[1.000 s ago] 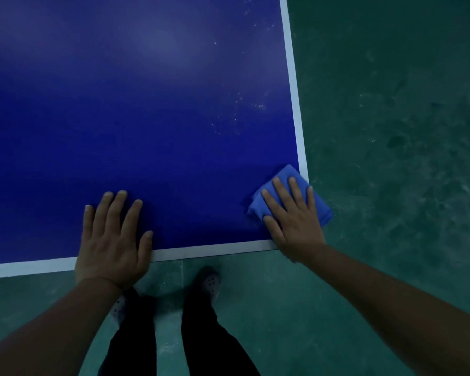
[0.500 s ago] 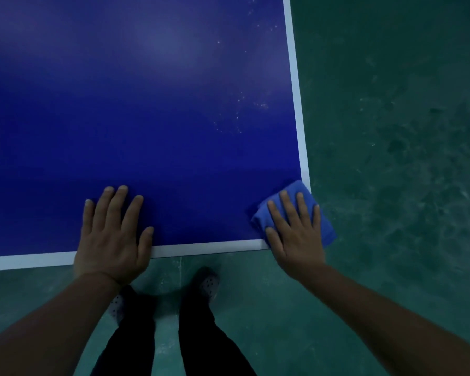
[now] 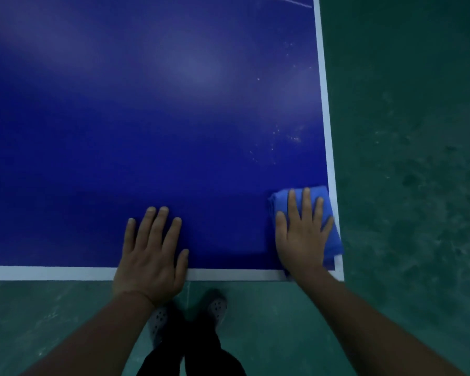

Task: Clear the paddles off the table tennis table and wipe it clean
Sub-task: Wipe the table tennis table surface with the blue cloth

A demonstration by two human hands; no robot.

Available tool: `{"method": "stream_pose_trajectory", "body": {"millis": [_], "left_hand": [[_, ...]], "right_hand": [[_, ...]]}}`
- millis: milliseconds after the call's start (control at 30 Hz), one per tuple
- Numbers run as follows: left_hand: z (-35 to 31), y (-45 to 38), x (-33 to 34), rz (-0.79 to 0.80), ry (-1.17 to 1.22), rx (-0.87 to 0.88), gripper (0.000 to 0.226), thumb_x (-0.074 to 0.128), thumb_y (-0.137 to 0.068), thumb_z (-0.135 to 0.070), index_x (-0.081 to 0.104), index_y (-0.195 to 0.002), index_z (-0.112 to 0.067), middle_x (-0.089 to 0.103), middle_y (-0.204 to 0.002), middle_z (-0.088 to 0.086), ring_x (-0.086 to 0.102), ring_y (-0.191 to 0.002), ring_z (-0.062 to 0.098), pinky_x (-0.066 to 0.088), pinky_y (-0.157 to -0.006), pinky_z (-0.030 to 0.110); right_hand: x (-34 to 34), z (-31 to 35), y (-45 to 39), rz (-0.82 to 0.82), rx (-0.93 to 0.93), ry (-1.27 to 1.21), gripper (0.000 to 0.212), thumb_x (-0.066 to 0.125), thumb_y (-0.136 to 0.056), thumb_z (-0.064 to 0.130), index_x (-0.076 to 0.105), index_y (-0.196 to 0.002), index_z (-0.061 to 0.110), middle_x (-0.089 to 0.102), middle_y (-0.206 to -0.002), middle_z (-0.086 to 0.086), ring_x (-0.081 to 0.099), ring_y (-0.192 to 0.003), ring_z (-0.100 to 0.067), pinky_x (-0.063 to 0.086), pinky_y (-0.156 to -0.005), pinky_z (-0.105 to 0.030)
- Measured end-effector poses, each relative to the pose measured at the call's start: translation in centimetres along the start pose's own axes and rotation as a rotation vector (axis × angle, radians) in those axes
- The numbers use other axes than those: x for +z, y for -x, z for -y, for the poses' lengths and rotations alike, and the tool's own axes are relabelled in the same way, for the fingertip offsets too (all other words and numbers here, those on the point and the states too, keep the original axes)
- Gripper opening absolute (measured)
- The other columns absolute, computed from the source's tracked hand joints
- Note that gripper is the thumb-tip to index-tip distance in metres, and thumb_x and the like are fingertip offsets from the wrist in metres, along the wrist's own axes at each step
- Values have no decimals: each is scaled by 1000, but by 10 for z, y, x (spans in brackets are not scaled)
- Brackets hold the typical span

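The dark blue table tennis table (image 3: 147,131) with white edge lines fills the upper left of the view. My right hand (image 3: 301,234) presses flat, fingers straight, on a folded blue cloth (image 3: 330,237) at the table's near right corner. Flat on the table by the near edge lies my left hand (image 3: 152,253), fingers spread, holding nothing. No paddle is in view. Pale specks (image 3: 285,139) dot the surface beyond the cloth near the right edge.
Green floor (image 3: 407,158) lies right of and below the table. My feet in grey perforated shoes (image 3: 217,308) stand just under the near edge. A thin white streak (image 3: 293,1) shows at the table's far right.
My right hand slid the cloth from over the right edge back onto the corner and turned straighter. The view shifted so both hands sit further right; the left hand stays planted.
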State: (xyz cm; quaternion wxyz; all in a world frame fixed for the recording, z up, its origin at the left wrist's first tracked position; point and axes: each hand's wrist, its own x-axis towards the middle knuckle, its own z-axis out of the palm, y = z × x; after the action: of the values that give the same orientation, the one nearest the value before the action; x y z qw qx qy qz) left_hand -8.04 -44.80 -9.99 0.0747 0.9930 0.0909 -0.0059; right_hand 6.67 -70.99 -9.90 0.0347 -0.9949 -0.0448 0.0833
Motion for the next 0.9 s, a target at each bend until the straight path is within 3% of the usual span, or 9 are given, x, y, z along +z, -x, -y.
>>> {"method": "stream_pose_trajectory", "body": {"millis": [100,233,400,500,600,667,800,900], "left_hand": [[0,0,3,-11,7,2,67,36,-93,-47,49,-143,-4,36,-156,20,26,-149,37,15,-121,60],[-1,1,2,-123,91,-46,63,38,-93,-43,46,-142,-3,37,-154,20,30,-146,37,19,-120,59],[-5,4,2,-256,188,-190,56,33,-100,-41,46,-138,-2,40,-149,20,37,-140,38,19,-121,56],[-17,1,1,-285,165,-428,58,39,-95,-38,50,-136,2,41,-148,24,35,-141,40,14,-121,58],[-53,-2,0,-301,220,-753,62,39,-93,-38,47,-139,3,33,-153,24,25,-145,41,3,-122,55],[-88,-5,1,-276,253,-879,65,37,-93,-40,44,-142,2,28,-157,24,20,-147,41,-1,-122,53],[-147,-29,7,-243,332,-1057,68,30,-94,-44,39,-148,-4,24,-161,17,9,-152,31,-7,-123,51],[-154,-41,14,-268,307,-1193,64,30,-95,-43,39,-148,-7,26,-161,14,10,-153,29,-9,-122,48]], "right_hand": [[2,21,11,25,-42,0,63,13,-101,56,9,-160,34,4,-169,2,-2,-155,-29,1,-121,-63],[3,75,7,96,-277,58,61,9,-101,58,-4,-157,36,-8,-168,3,-13,-154,-28,-8,-121,-60],[7,159,-10,44,-639,42,59,24,-104,53,24,-158,30,12,-169,-1,-1,-155,-30,2,-121,-63],[4,195,-31,73,-841,22,57,25,-104,50,27,-158,31,13,-168,0,-1,-155,-30,3,-120,-63],[-3,179,-70,73,-969,62,58,21,-102,50,28,-157,34,18,-167,2,7,-155,-30,7,-119,-63],[-12,133,-118,55,-879,100,61,16,-100,52,25,-158,35,17,-168,2,10,-154,-32,7,-119,-65],[-48,23,-238,60,-505,128,66,6,-97,56,10,-160,37,3,-169,4,2,-155,-29,3,-121,-64],[-59,3,-264,67,-310,12,65,10,-99,57,10,-160,36,0,-169,5,-3,-155,-28,0,-120,-63]]}}
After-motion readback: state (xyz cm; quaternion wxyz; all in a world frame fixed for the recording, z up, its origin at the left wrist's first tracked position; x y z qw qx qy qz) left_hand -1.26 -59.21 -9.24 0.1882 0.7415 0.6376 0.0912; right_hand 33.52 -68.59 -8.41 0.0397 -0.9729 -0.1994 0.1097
